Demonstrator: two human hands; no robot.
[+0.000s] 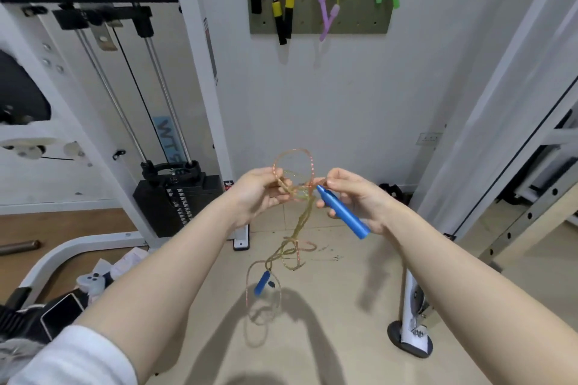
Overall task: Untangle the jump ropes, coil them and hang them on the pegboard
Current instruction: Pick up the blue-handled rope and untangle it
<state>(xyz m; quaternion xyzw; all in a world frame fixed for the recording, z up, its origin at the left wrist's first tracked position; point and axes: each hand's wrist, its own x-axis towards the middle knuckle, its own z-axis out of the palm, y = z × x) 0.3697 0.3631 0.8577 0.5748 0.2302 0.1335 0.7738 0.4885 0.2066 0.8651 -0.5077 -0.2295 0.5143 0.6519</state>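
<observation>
1. Nearest the camera, a white sleeve (72, 356) covers the person's upper left arm, and both bare forearms reach forward over the tan floor (344, 306).
2. Low between the arms, the second blue handle (262, 283) dangles at the bottom of the tangled rope tail (294, 247), which hangs twisted and looped just above the floor.
3. The right hand (353, 197) curls its fingers round the upper blue handle (342, 212), whose long axis slants from far-left down to near-right; thumb and forefinger also seem to pinch the cord at the handle's tip.
4. The left hand (261, 194) pinches the clear, speckled jump rope (295, 166), which arches in a loop above and between both hands.
5. The knot sits between the two hands, a little nearer the right; the tail drops straight below it, so the handle probably must pass through the loop leftward.
6. Far on the wall, the pegboard (319, 15) already carries several coiled ropes, well above the hands.
</observation>
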